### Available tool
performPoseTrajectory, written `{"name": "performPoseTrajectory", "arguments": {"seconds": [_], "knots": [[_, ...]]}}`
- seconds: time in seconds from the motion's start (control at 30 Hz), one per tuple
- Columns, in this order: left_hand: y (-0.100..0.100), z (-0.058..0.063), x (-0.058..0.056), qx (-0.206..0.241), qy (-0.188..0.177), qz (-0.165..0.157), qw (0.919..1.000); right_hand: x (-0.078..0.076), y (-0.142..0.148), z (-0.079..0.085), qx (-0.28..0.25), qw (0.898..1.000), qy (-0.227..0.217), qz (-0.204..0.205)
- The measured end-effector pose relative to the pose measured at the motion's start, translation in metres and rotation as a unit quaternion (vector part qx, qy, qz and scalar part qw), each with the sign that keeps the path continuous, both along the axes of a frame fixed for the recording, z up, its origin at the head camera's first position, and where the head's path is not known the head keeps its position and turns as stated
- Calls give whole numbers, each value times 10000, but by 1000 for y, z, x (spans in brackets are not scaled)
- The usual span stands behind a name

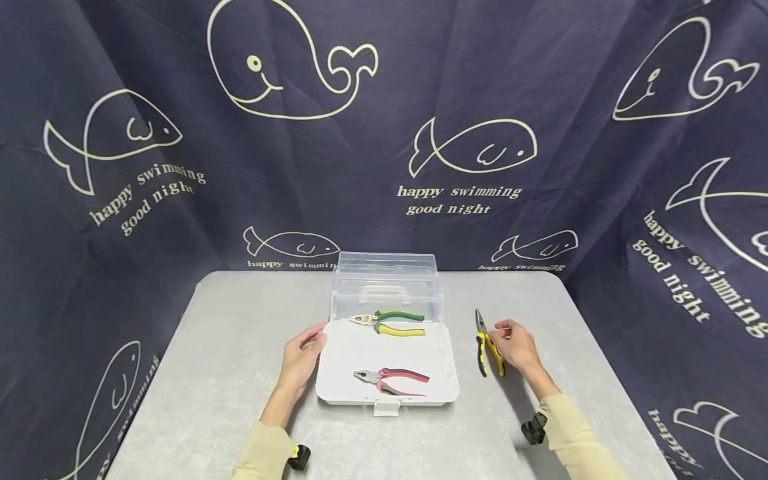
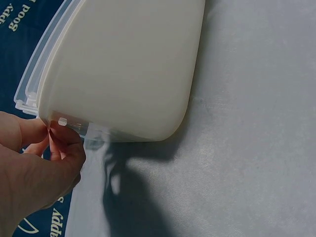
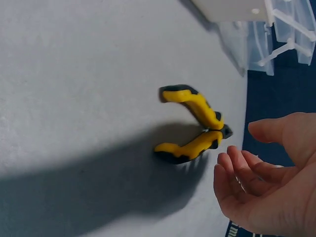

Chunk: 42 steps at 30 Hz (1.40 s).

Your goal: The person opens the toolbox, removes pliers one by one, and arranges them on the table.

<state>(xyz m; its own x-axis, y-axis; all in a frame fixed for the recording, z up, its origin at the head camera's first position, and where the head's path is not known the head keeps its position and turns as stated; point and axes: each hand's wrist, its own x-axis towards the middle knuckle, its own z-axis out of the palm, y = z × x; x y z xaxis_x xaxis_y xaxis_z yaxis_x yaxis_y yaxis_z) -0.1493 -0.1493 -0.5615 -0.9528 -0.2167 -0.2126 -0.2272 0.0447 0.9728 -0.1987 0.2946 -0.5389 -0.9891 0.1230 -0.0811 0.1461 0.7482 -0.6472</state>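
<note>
A white storage box (image 1: pixel 342 357) stands on the table, its clear lid (image 1: pixel 385 272) raised at the back. My left hand (image 1: pixel 299 363) pinches the box's rim at the left rear corner, thumb against fingers, as the left wrist view shows. Inside lie combination pliers with green and yellow handles (image 1: pixel 401 331) and, nearer the front, combination pliers with red and black handles (image 1: pixel 405 375). Right of the box, long-nose pliers with yellow and black handles (image 3: pixel 197 106) lie on the table with their handles spread. Close beside them hovers my right hand (image 3: pixel 271 182), fingers loosely bent, holding nothing.
The grey table (image 1: pixel 240 333) reaches back to a dark blue curtain (image 1: pixel 372 180) printed with fish and whales. A white latch (image 1: pixel 387 408) hangs at the box's front edge. Each wrist wears a small black camera (image 1: pixel 534 429).
</note>
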Motion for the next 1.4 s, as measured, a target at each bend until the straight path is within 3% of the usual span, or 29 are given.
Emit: {"name": "performPoseTrajectory", "arguments": {"seconds": [0.37, 0.53, 0.77, 0.93, 1.13, 1.4], "knots": [[-1, -1, 0, 108, 35, 4, 9999, 4, -24, 26, -388, 9982, 333, 298], [1, -1, -2, 142, 48, 18, 9999, 4, -34, 36, -539, 9949, 737, 418], [0, -1, -2, 123, 52, 28, 9999, 5, -51, 48, -973, 9839, 1314, 719], [0, -1, 0, 77, 33, 4, 10000, 5, -66, 52, -1383, 9760, 1367, 980], [0, -2, -1, 132, 46, 35, 9999, 4, -82, 58, -1479, 9715, 1399, 1211], [-1, -2, -1, 106, 3, 9, 9999, 3, -105, 61, -1664, 9582, 1608, 1684]]}}
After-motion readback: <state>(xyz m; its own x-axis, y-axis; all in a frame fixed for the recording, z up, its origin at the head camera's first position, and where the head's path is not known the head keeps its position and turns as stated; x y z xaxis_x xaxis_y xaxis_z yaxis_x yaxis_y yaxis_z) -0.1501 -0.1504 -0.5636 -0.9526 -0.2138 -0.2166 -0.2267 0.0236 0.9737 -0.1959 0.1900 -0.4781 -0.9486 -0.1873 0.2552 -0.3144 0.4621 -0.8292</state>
